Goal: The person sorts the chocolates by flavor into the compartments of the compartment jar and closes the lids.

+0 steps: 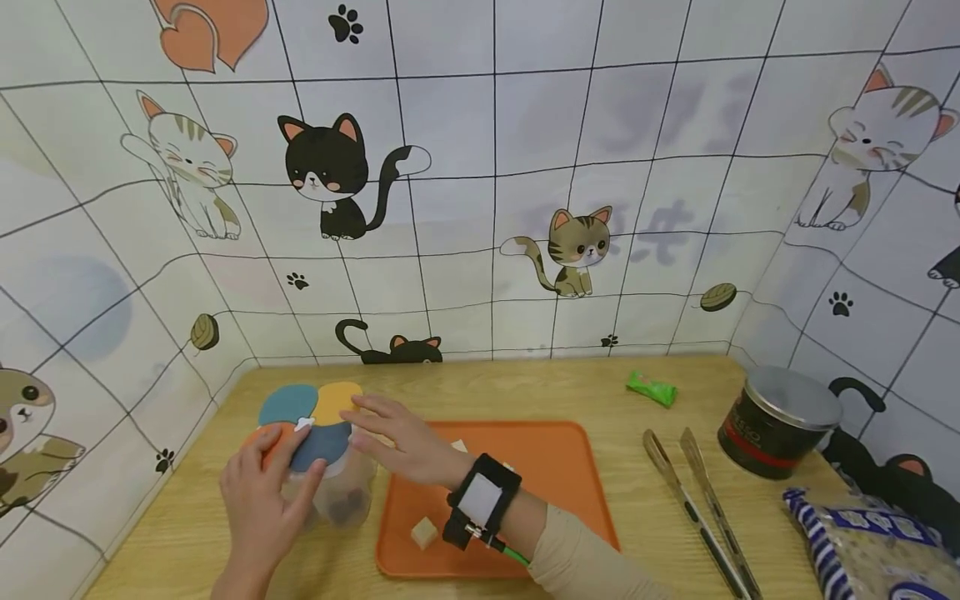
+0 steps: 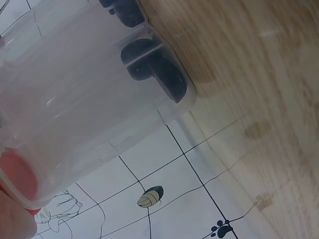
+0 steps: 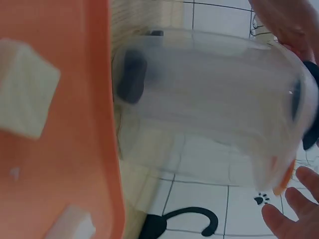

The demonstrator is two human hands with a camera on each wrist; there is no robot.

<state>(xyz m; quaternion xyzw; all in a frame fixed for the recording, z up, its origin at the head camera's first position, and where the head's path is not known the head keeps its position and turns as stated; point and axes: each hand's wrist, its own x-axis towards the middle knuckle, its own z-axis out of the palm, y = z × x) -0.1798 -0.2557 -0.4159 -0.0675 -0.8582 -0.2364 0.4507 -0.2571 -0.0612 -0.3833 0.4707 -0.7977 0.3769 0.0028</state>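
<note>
Cat-patterned walls point(image 1: 465, 200) enclose a wooden table point(image 1: 480, 392). Near its left edge, just beside the left edge of a tray point(image 1: 540, 467), stands a translucent container point(image 1: 345, 496) under a multicoloured lid point(image 1: 318, 447). Left hand point(image 1: 262, 487): fingers and thumb spread on the lid. Right hand point(image 1: 405, 447): fingers spread at the lid's right side, contact uncertain. Dark pieces point(image 2: 154, 67) show at the container's base.

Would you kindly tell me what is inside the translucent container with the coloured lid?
Through the cloudy wall of the container, a few dark pieces show near the bottom. The coloured lid covers the view from above, so whether more lies hidden cannot be told.
</note>
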